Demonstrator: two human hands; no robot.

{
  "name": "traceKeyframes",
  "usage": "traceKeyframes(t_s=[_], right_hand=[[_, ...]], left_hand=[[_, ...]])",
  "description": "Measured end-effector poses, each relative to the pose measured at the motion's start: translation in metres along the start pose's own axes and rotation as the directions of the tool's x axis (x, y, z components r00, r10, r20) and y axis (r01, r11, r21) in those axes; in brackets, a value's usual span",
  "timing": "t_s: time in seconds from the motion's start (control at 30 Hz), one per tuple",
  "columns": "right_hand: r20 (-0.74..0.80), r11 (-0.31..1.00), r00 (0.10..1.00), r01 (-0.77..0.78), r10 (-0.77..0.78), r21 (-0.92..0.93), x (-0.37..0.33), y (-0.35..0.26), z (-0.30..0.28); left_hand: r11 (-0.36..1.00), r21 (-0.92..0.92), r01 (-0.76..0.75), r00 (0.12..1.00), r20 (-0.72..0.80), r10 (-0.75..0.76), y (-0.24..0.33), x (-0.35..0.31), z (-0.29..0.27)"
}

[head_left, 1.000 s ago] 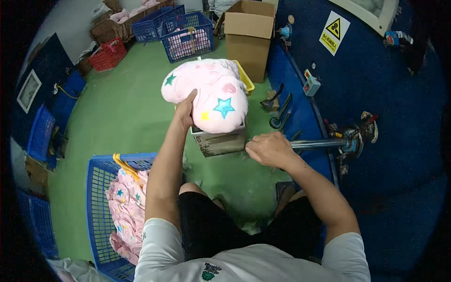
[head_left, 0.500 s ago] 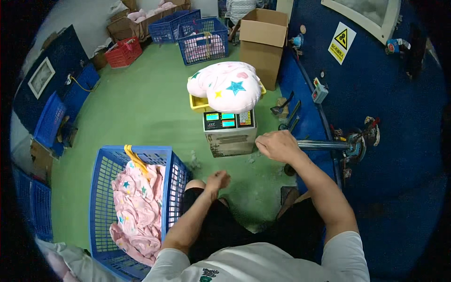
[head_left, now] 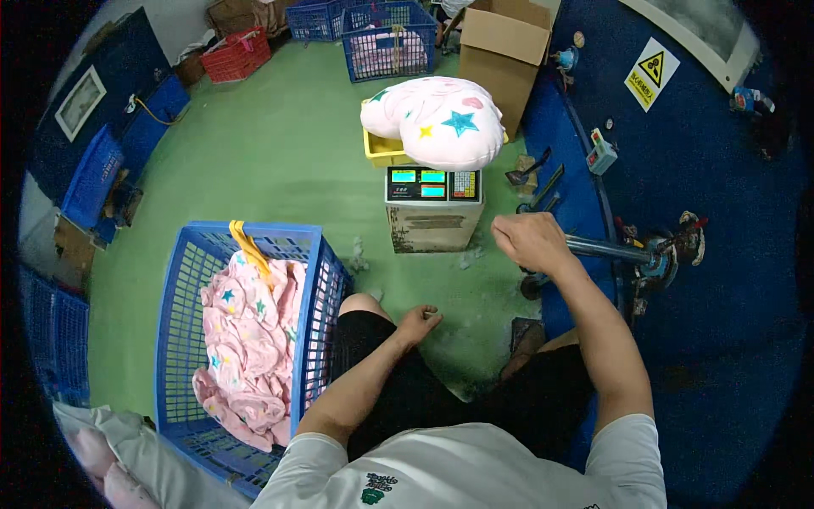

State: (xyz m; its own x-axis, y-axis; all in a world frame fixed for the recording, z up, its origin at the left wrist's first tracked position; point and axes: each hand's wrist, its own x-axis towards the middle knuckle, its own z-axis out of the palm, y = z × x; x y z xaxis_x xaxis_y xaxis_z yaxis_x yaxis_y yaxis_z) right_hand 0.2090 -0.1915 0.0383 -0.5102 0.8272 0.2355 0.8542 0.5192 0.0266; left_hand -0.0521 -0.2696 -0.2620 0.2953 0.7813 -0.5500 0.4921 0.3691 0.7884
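My right hand (head_left: 530, 241) is closed over the free end of a shiny metal pipe (head_left: 609, 249) that juts from the blue wall; the hand hides the pipe's tip. Low over my lap, near my left knee, my left hand (head_left: 419, 324) is empty with its fingers loosely apart. In front of me stands a digital scale (head_left: 435, 222) with lit displays. On its yellow tray (head_left: 383, 151) lies a plump pink cushion (head_left: 454, 123) with stars and a heart. By my left leg, a blue plastic basket (head_left: 170, 339) holds limp pink star-patterned covers (head_left: 246, 339) and a yellow strap (head_left: 248, 246).
Beyond the scale stands an open cardboard box (head_left: 496, 93). Farther back are a blue crate (head_left: 390, 68) with pink pieces and a red basket (head_left: 237, 59). A small switch box (head_left: 601, 156) and a yellow warning sign (head_left: 651, 74) are on the blue wall. White fluff dots the green floor (head_left: 246, 161).
My view has tilted down and swung slightly left, so the scale and cushion appear higher and farther right. My left hand has loosened. My right hand stays at the pipe's end.
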Motion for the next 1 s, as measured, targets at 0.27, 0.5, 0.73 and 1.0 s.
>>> traceKeyframes(t_s=[0.27, 0.5, 0.73, 1.0], right_hand=[[-0.015, 1.000, 1.000, -0.003, 0.003, 0.014, 0.003, 0.000, -0.003], [-0.029, 0.999, 0.999, 0.023, -0.022, 0.040, 0.003, 0.005, 0.001], [0.012, 1.000, 1.000, -0.007, 0.007, 0.030, 0.002, 0.003, -0.005], [-0.022, 0.999, 1.000, -0.004, 0.005, 0.043, -0.001, 0.002, -0.006]], left_hand=[[0.971, -0.238, -0.041, 0.999, 0.004, 0.043, 0.018, 0.009, 0.003], [0.613, -0.661, -0.433, 0.880, -0.457, 0.129, 0.220, 0.015, -0.108], [0.632, -0.705, -0.323, 0.931, -0.357, 0.078, 0.347, 0.080, -0.187], [0.753, -0.618, -0.226, 0.919, -0.391, -0.045, 0.308, 0.112, -0.176]])
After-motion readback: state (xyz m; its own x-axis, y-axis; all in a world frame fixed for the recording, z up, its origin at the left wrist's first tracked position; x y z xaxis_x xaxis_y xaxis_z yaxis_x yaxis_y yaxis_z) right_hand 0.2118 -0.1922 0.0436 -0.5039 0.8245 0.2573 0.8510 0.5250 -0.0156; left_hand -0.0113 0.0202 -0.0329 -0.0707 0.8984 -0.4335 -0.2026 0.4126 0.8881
